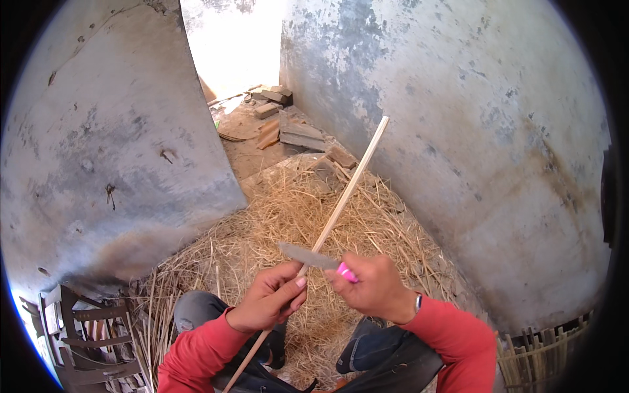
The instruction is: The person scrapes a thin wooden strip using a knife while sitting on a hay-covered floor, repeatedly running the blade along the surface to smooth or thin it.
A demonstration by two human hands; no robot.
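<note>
A long, thin pale strip of split wood or bamboo [352, 187] slants from my lap up to the far right. My left hand [270, 296] is closed around its lower part, thumb lying along it. In my right hand [375, 286] is a knife [309, 256] with a bright pink handle, gripped in a fist. Its grey blade points left and crosses over the strip just beyond my left fingers. Blade and strip look to be touching, though the exact contact is hard to make out.
Straw-like shavings [288, 203] cover the floor around my legs. Bricks and tiles [301, 136] are heaped near the bright doorway. Walls stand close on both sides. A dark broken chair [98, 337] and long strips [154, 327] are at left; a slatted basket [540, 357] is at right.
</note>
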